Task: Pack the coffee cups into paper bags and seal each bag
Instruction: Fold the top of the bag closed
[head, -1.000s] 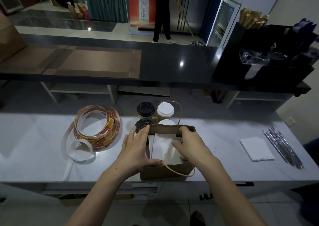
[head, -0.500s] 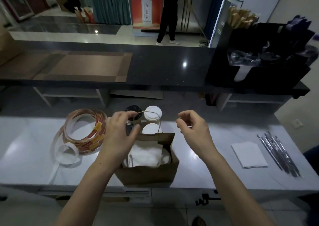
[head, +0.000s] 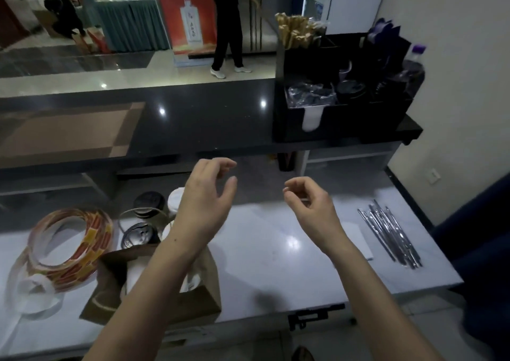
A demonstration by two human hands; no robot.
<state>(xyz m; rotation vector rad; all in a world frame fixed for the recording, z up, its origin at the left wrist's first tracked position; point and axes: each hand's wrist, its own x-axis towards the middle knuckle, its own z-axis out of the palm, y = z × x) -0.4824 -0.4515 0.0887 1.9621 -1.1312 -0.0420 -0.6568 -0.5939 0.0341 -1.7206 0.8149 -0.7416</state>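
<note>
One table (head: 276, 239): pale and glossy; it carries all we list below except the organiser.
Black organiser (head: 331, 123): it stands on the dark raised counter behind the table, at the right. One compartment holds brown sticks (head: 295, 32) upright and another holds clear wrapped pieces (head: 309, 96). The rest is too dark for us to read.
Paper bag (head: 201, 300): brown and upright with its mouth open, near the table's front edge at the left. Half a second ago we held its twine handle (head: 143, 210) up with both hands. Now the loop droops back over the cups with no fingers on it.
Bag contents: something white (head: 135, 273) fills the inside; we cannot tell whether cups sit in it.
Sticker roll (head: 91, 233): red and yellow, lying just left of the bag.
Left hand (head: 209, 195): in the air beyond the bag's far right corner. The grip is loose, with the fingers gently bent and the thumb apart, and it holds nothing. Earlier it pinched the handle above the bag.
Right hand (head: 309, 206): in the air, well right of the bag. The grip is curled in with the fingertips drawn to the thumb, and we see nothing between them; the handle it pinched before is gone.
Coffee cups (head: 149, 200): outside the bag, just behind it. Two have black lids and at least one has a white lid, partly hidden by our left arm.
Napkin (head: 361, 239): white and flat, right of our right wrist.
Wrapped straws (head: 392, 233): a silvery bunch near the table's right edge.
</note>
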